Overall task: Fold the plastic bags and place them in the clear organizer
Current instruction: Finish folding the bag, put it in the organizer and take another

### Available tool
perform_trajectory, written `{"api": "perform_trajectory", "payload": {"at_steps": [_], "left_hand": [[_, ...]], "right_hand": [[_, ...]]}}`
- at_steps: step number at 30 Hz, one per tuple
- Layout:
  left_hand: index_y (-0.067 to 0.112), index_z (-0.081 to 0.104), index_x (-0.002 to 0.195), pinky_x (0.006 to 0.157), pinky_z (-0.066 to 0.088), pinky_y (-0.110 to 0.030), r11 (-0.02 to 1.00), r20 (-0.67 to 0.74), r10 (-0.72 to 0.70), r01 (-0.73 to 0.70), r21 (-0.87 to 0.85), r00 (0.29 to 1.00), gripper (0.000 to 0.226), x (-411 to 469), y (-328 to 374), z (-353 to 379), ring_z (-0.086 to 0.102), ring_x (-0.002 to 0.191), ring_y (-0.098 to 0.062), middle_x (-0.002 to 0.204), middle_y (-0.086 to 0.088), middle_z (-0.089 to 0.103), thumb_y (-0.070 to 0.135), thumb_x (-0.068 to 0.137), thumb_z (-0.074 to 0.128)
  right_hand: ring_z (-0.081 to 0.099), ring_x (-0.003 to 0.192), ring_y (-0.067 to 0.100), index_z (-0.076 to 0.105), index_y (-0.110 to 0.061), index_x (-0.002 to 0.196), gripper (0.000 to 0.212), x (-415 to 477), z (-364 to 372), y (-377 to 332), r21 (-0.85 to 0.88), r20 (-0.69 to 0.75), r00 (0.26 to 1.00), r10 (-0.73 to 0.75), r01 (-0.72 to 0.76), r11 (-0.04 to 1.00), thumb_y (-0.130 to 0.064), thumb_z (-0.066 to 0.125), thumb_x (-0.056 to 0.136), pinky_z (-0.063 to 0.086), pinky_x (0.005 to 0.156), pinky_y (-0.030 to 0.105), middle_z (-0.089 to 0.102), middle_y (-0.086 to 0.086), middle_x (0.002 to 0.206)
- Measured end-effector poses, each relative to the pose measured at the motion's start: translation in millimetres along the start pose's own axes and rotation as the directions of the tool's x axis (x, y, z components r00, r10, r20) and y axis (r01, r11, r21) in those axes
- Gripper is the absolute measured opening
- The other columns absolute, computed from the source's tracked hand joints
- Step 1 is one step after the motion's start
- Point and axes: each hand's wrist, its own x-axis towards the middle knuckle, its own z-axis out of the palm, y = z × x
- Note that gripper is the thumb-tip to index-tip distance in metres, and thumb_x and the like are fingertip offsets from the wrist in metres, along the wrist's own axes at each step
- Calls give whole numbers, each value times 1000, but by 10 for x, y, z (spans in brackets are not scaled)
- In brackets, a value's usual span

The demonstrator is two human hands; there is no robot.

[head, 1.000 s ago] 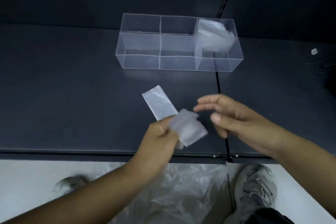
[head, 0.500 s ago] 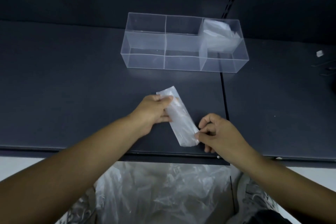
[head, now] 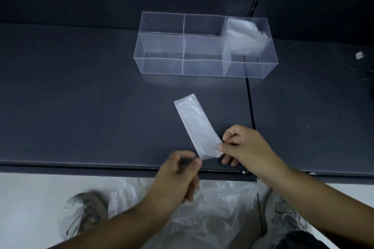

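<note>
Now that the left hand [head: 178,176] has let go of the far end and come back near, too blurry to tell its fingers [head: 182,157], the bag [head: 197,125] lies long on the worktop [head: 81,97], the right hand [head: 244,147] pinching its near end, ready to fold again.
</note>
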Motion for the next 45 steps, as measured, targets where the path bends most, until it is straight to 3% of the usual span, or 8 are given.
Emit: {"api": "perform_trajectory", "payload": {"at_steps": [13, 17, 19, 23, 25, 29, 40, 45], "left_hand": [[20, 58, 114, 39, 37, -19, 983, 335, -162, 181, -26, 928, 20, -1, 69, -73, 56, 40, -19, 66, -8, 67, 28, 98, 51], [16, 66, 98, 39, 39, -20, 978, 173, -206, 209, 1, 963, 19, -1, 86, -137, 57, 42, -19, 61, -7, 66, 21, 99, 47], [18, 66, 96, 42, 42, -22, 987, 15, -3, 0, 160, 1000, 19, 19, 49, -164, 56, 44, -13, 60, 1, 63, 19, 99, 47], [20, 60, 118, 95, 38, -14, 365, 248, 674, -606, 707, 696, 33, 85, 52, -103, 52, 104, -5, 115, 11, 57, 36, 90, 51], [12, 47, 138, 115, 26, -29, 128, 464, 597, -649, 750, 655, 63, 187, 8, -48, 35, 137, -16, 144, -3, 45, 48, 87, 53], [3, 43, 141, 114, 27, -41, 51, 517, 516, -627, 778, 683, 83, 316, -72, -73, 33, 140, -23, 148, -11, 41, 59, 81, 59], [5, 65, 121, 95, 50, -31, 156, 453, 653, -694, 703, 607, 44, 435, 62, -206, 64, 111, -22, 122, -8, 66, 4, 77, 72], [24, 65, 120, 73, 51, -33, 373, 350, 567, -611, 698, 746, 36, 440, 250, -238, 67, 81, -19, 91, -1, 73, 37, 96, 41]], "right_hand": [[66, 51, 12, 54, -8, 86, 13, 17, 23, 4, -7, -25, 1000, 10, -10, 1000, -7, 67, 84, 45, 43, 18, 69, 6, 61], [67, 51, 12, 54, -9, 85, 13, 20, 26, 14, -13, -29, 999, 14, -14, 1000, -7, 67, 84, 45, 43, 18, 69, 6, 62], [67, 53, 13, 54, -9, 85, 14, 18, 21, 13, -13, -26, 1000, 16, -16, 1000, -9, 68, 84, 45, 43, 19, 69, 4, 61], [68, 53, 16, 54, -10, 83, 16, 10, 24, -11, -6, -22, 1000, 22, -22, 1000, -9, 70, 83, 45, 42, 20, 68, 1, 59], [68, 53, 15, 55, -10, 84, 16, 2, 32, -25, -11, -22, 1000, 22, -22, 1000, -9, 70, 83, 45, 43, 20, 67, 0, 58], [65, 53, 16, 56, -9, 86, 11, -48, 17, -38, 36, -15, 997, 73, -73, 997, -10, 68, 85, 45, 44, 21, 66, 2, 59], [66, 55, 14, 63, -10, 94, 13, -269, -177, -181, 460, 192, 955, 227, -292, 839, -3, 66, 84, 47, 46, 19, 72, 4, 77], [65, 69, 9, 58, -39, 116, 52, -176, -329, -266, -23, 122, 976, -181, 185, 982, -10, 76, 77, 52, 69, 16, 70, -9, 87]]}}
